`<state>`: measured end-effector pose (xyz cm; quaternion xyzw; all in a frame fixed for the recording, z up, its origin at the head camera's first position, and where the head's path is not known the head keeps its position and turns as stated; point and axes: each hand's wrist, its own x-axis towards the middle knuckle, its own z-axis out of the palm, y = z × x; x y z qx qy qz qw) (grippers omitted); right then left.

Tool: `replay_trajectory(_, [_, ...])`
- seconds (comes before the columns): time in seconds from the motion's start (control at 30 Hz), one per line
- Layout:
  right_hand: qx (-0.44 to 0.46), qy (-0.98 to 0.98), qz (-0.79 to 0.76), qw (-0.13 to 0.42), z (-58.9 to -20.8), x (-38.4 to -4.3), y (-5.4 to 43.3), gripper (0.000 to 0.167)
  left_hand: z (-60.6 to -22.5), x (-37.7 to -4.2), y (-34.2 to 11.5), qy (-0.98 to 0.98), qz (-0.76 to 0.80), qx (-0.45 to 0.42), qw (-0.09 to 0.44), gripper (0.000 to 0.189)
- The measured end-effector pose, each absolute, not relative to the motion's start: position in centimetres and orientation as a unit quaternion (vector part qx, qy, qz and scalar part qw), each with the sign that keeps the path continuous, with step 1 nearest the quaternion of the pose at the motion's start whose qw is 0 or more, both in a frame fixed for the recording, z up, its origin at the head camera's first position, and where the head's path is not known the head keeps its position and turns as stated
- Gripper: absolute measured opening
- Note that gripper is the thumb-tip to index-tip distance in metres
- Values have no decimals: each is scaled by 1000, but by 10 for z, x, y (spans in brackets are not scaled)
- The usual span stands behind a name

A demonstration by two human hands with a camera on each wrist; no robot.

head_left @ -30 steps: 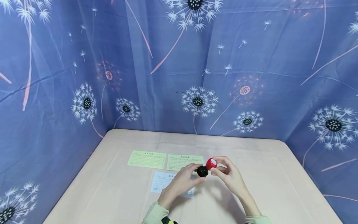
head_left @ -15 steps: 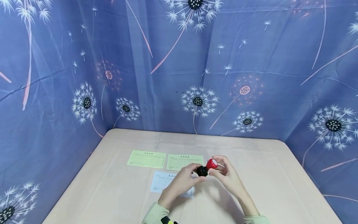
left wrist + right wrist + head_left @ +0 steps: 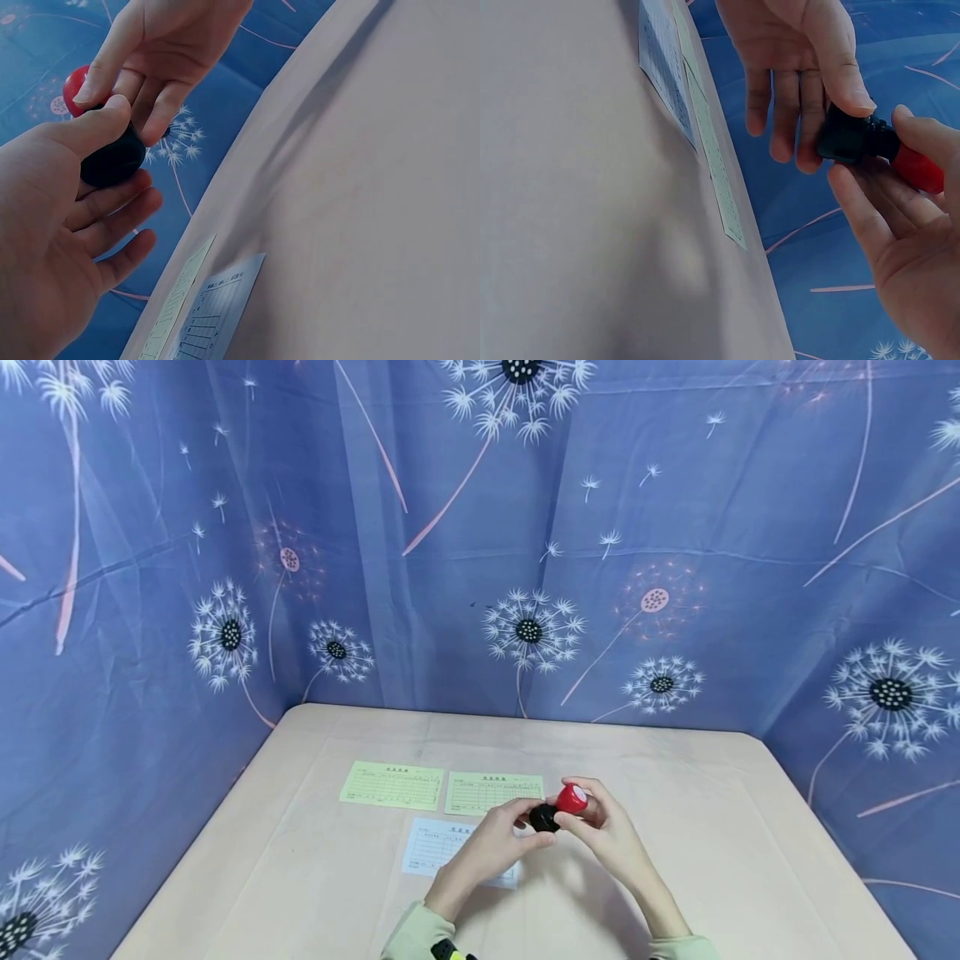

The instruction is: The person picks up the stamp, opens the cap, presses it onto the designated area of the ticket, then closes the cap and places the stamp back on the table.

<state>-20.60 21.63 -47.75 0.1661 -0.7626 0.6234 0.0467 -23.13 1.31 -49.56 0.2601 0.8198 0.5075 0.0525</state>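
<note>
A stamp with a red knob (image 3: 572,798) and a black round body (image 3: 543,817) is held between both hands above the table. My left hand (image 3: 486,845) pinches the black body between thumb and fingers. The red knob lies in the grip of my right hand (image 3: 621,845); its thumb and fingers are on it. The right wrist view shows a narrow black neck (image 3: 885,141) between body and knob. The underside of the black body is hidden by my fingers.
Two green printed slips (image 3: 392,785) lie side by side on the beige table (image 3: 300,860). A pale blue slip (image 3: 431,847) lies nearer, partly under my left hand. A blue dandelion-print curtain (image 3: 450,610) surrounds the table's back and sides.
The red knob has shifted slightly to the right and turned, so its white end faces further right. My right fingers have moved a little around it; the left hand stays nearly still.
</note>
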Motion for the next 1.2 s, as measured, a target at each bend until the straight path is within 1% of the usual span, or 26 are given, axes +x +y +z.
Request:
replay_trajectory(0.2, [155,-764,625,47,-476,-207,216,46,-498,-232,13,813,526,239,73,51])
replay_trajectory(0.43, [156,-768,619,54,-474,-207,218,44,-500,-233,14,785,562,243,93,49])
replay_trajectory(0.73, [163,-760,626,64,-473,-206,223,42,-500,-233,17,726,629,251,121,52])
replay_trajectory(0.9, [146,-716,675,100,-470,-206,229,38,-496,-231,17,693,664,254,121,48])
replay_trajectory(1.0, [153,-712,675,118,-467,-205,230,39,-493,-231,16,689,669,254,117,48])
replay_trajectory(1.2, [158,-714,673,113,-466,-206,231,41,-494,-230,16,711,653,235,115,50])
